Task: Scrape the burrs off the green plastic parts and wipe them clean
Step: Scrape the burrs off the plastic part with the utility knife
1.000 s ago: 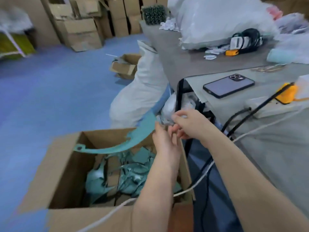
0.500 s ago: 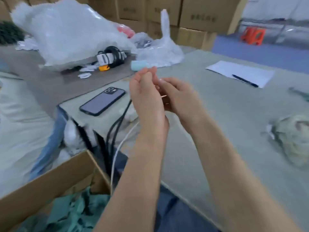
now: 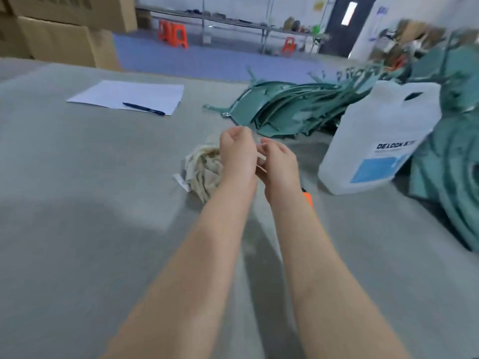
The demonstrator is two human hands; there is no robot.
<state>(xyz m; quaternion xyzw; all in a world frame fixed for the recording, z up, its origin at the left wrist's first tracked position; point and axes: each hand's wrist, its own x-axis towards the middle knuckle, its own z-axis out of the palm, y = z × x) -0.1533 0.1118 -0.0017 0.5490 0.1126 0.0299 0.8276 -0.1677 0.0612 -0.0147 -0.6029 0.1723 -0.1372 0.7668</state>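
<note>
While the two bare forearms reached out from the near edge over the grey table [image 3: 77, 203], the hands met above its middle. The left hand [image 3: 237, 154] was curled into a loose fist, and the right hand [image 3: 278, 161] had its fingers bent in toward it. Something small and pale showed between them, but the blur made it impossible to tell what it was or whether either hand truly gripped it; it seemed they were working at some small thing held up close to see it, rather than at a part.

Just left of the hands and partly hidden behind the left one lay a crumpled rag [image 3: 202, 167], probably kept there within easy reach for the wiping. By the right wrist an orange tool tip [image 3: 308, 198] poked out from behind the arm, most of it hidden; it may have been the scraper, though that could not be told.

To the right stood a white plastic jug [image 3: 375, 141], its label reading "DEXCON" above a blue panel; the smaller print was too blurred to read. It was likely a cleaning liquid for the rag.

Neither hand held a part. The green plastic parts [image 3: 290, 107] lay stacked on the far side of the table beyond the hands, with more heaped at the right edge behind the jug.

Far left, a sheet of paper [image 3: 124, 95] lay flat with a blue pen [image 3: 143, 109] on it. Beyond the table were cardboard boxes [image 3: 57, 35] and orange stools [image 3: 173, 32].
</note>
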